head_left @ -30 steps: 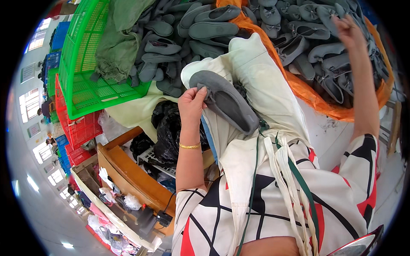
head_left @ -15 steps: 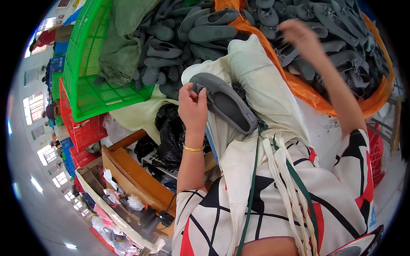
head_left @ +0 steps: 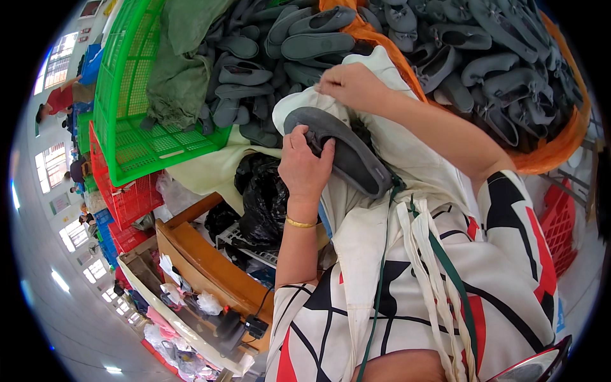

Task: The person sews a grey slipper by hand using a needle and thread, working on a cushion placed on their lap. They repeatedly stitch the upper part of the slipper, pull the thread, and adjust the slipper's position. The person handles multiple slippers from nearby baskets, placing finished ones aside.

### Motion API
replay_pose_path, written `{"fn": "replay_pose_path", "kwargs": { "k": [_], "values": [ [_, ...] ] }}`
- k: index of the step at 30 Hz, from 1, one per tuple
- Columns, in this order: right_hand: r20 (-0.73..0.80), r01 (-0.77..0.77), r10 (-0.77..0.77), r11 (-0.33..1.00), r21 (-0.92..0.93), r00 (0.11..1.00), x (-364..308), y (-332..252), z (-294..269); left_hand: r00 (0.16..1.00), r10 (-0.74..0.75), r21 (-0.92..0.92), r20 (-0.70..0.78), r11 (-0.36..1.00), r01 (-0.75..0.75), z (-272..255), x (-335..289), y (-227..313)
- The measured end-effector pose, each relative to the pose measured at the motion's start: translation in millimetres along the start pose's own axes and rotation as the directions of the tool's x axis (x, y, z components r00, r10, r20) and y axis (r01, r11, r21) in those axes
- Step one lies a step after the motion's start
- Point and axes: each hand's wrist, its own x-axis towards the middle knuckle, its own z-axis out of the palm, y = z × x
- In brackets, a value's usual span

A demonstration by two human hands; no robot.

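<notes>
A grey fabric slipper (head_left: 347, 156) lies tilted across my lap on a cream apron (head_left: 407, 149). My left hand (head_left: 304, 162) grips its toe end, thumb at the rim of the opening and fingers over the upper. Just above the toe, my right hand (head_left: 353, 86) is raised with fingertips pinched together, apart from the slipper. Whatever is in that pinch is too small to make out. Dark green and cream apron ties (head_left: 439, 254) hang past the slipper's heel.
Ahead, grey slippers (head_left: 245, 73) are heaped beside a green plastic crate (head_left: 127, 95). More fill an orange-rimmed sack (head_left: 569, 137) at the right. To the left are a red crate (head_left: 130, 197), a black plastic bag (head_left: 258, 197) and a wooden drawer (head_left: 210, 267). People stand far left.
My right hand has come left and down from over the sack to just above the slipper's toe. My left thumb has shifted to the opening's rim, and the slipper has turned slightly.
</notes>
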Motion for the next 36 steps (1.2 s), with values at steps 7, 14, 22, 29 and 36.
{"fn": "replay_pose_path", "kwargs": {
  "k": [7, 14, 22, 29, 36],
  "values": [
    [0.327, -0.331, 0.36, -0.054, 0.942, 0.873, -3, -50, 45, 0.999, -0.035, -0.029, 0.008, 0.999, 0.035, 8, 3, -9],
    [0.269, -0.267, 0.328, -0.051, 0.962, 0.906, -10, -72, 18, 0.972, 0.19, 0.005, -0.137, 0.982, -0.191, 12, 5, -21],
    [0.047, -0.079, 0.235, 0.128, 0.989, 0.971, -41, -118, -2, 0.866, 0.453, 0.082, -0.212, 0.891, -0.446, -7, 21, -32],
    [0.037, -0.106, 0.296, 0.22, 0.97, 0.955, -109, -110, -2, 0.825, 0.564, -0.057, -0.042, 0.823, -0.566, -2, -7, -16],
    [0.003, -0.128, 0.298, 0.4, 0.907, 0.955, -145, -122, 0, 0.796, 0.605, -0.178, -0.009, 0.783, -0.596, 1, -23, -10]
  ]
}}
